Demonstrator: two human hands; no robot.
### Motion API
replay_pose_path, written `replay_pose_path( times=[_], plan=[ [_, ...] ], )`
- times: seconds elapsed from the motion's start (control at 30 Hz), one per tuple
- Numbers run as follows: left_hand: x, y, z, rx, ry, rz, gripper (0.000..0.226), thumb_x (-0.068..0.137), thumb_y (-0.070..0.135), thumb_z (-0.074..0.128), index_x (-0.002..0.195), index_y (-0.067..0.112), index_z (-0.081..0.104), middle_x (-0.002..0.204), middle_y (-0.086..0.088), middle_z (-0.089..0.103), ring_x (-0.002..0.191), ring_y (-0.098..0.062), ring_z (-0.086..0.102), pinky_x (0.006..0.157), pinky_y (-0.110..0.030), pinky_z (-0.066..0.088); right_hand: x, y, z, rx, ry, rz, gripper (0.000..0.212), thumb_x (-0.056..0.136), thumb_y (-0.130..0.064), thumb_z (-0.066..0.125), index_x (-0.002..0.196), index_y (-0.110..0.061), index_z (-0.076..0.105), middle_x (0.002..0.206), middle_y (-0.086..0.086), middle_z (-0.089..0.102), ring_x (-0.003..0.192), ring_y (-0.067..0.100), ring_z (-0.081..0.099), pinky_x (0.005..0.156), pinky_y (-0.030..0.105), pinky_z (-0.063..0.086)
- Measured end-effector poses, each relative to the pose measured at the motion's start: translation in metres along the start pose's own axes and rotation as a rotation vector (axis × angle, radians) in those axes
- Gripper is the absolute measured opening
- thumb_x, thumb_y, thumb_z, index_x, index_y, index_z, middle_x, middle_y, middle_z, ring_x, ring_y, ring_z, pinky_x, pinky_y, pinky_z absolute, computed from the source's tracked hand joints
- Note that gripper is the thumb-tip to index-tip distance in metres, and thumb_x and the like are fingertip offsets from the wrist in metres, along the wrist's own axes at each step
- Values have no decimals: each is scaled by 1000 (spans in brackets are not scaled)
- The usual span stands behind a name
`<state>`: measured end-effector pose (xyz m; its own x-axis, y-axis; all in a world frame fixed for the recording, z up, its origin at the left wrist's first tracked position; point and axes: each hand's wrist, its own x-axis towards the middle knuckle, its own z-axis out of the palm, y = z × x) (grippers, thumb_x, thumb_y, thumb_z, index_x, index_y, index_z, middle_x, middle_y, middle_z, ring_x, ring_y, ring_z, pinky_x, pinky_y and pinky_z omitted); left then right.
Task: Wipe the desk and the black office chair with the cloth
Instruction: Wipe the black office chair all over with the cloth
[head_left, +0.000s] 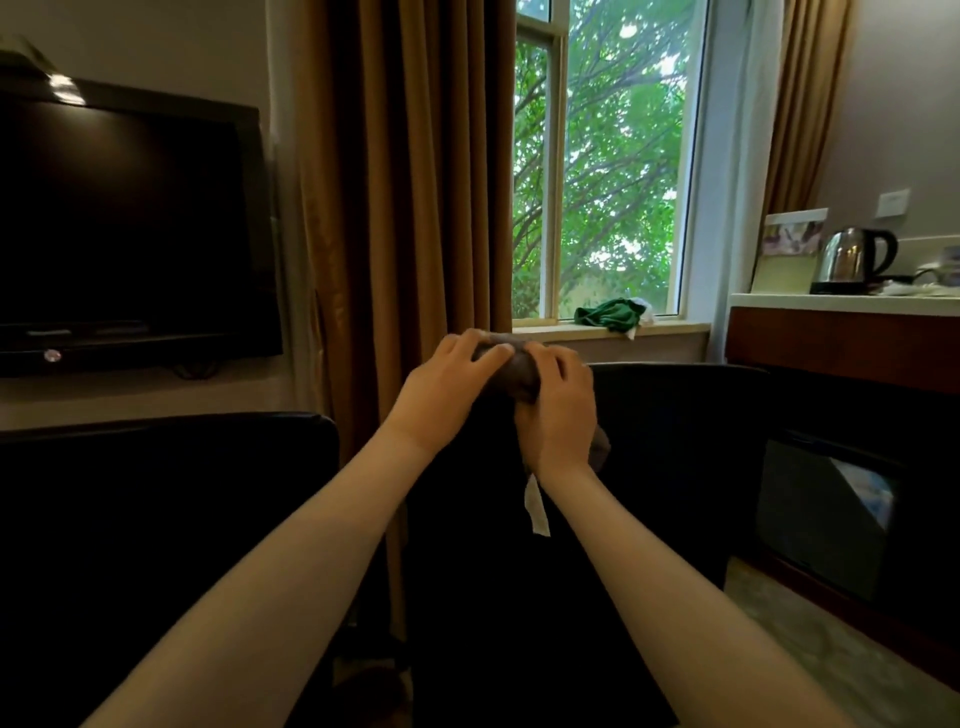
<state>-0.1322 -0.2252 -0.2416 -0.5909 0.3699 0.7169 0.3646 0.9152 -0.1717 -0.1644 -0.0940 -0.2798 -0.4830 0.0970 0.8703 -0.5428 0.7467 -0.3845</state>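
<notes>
Both hands meet in mid-frame around a bunched grey-brown cloth (511, 371). My left hand (447, 387) grips its top left side, and my right hand (558, 415) grips its right side, with a white tag hanging below. The cloth sits at the top edge of a black chair back (670, 415) that stretches right and down. A second black chair back (166, 499) fills the lower left. The desk (841, 304) with a pale top and brown front stands at the right.
A dark TV (124, 223) hangs on the left wall. Brown curtains (415, 171) flank the window, and a green cloth (613, 313) lies on its sill. A steel kettle (852, 260) and a card stand on the desk, with a dark cabinet below it.
</notes>
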Motion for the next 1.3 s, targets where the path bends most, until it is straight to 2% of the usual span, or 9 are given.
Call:
replay_pose_path(
  times=[0.17,0.37,0.5,0.57,0.63,0.7,0.83,1.07,1.3],
  plan=[
    [-18,-23,25,-64,-78,-192,58,91,16,56,142,24,30,147,-7,26,133,-23,34,98,-35,47,-5,-17,26,-123,-48,-132,44,61,-3,79,104,-9,68,103,15,65,90,38,61,72,45,54],
    [-35,-20,42,-171,46,-257,43,91,13,55,133,18,44,138,-8,38,123,-24,41,93,-27,45,-9,-1,32,-203,-138,-350,37,63,-8,75,99,-10,69,99,13,67,87,35,64,70,40,54],
    [-63,-14,62,-18,-356,-231,51,95,13,45,142,25,30,138,-4,38,117,-24,45,90,-33,48,-44,19,43,-352,-365,-425,25,71,-15,52,88,-17,71,86,5,67,74,28,64,56,35,56],
    [-75,-4,71,-12,-463,-228,51,96,16,42,143,27,27,136,-4,41,118,-23,46,90,-33,47,-64,25,41,-319,-513,-323,36,80,-13,42,104,-18,68,102,4,65,91,29,62,74,38,55],
    [-77,2,74,-30,-463,-201,54,95,16,44,143,28,25,134,-4,40,119,-23,44,88,-33,49,-71,33,34,-313,-592,-251,40,91,-11,41,130,-18,50,130,5,50,119,29,46,102,39,40],
    [-69,6,69,-19,-427,-158,56,93,17,46,143,27,23,132,-4,39,119,-23,42,84,-33,49,-67,37,24,-295,-560,-239,43,93,-12,45,135,-17,45,136,7,45,124,31,40,106,39,34],
    [-46,23,55,-6,-311,-112,53,93,16,45,142,24,27,127,-3,42,114,-22,45,78,-30,48,-50,40,-1,-202,-428,-199,38,80,-4,60,118,-11,62,116,15,59,106,39,55,88,46,46],
    [-31,77,51,-22,-247,-35,45,92,18,47,135,21,35,124,-5,45,112,-23,48,82,-31,48,-55,67,-58,-321,-431,-113,48,88,-7,50,135,-18,47,135,6,46,124,29,39,102,36,33],
    [-18,137,55,2,-268,78,44,92,16,48,134,18,35,123,-8,48,112,-26,49,86,-32,46,-67,105,-114,-374,-395,-50,47,85,0,49,129,-15,52,127,8,51,114,30,44,93,36,38]
  ],
)
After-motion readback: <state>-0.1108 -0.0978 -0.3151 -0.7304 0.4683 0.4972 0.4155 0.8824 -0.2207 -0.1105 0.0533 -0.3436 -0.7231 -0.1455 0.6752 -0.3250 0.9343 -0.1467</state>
